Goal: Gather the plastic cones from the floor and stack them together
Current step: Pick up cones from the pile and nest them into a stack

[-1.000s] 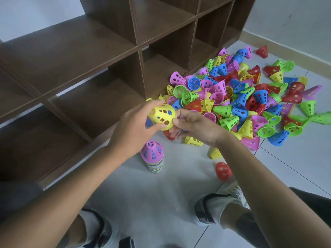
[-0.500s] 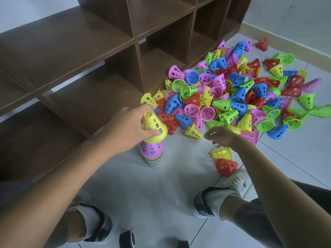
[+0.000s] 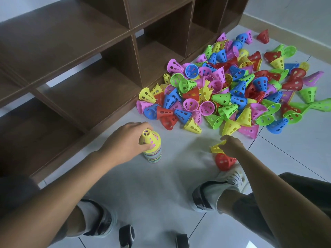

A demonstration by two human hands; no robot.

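Tiled floor [image 3: 161, 185], one stack [image 3: 153, 154], two hands, left hand [image 3: 125, 142], right hand [image 3: 232, 145]

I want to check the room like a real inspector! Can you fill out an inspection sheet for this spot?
Surface: pale tiled floor with thin dark joints.
Job's things: stack of cones upright, yellow top cone seated on it; big loose pile of cones; one yellow cone and one red cone lie apart.
Clutter: two small dark objects at the bottom edge, unclear.
Hands: left hand grips the top cone; right hand holds the lone yellow cone.
Cables: nothing seen.
Surroundings: brown wooden shelf unit, wall with skirting, the person's shoes.
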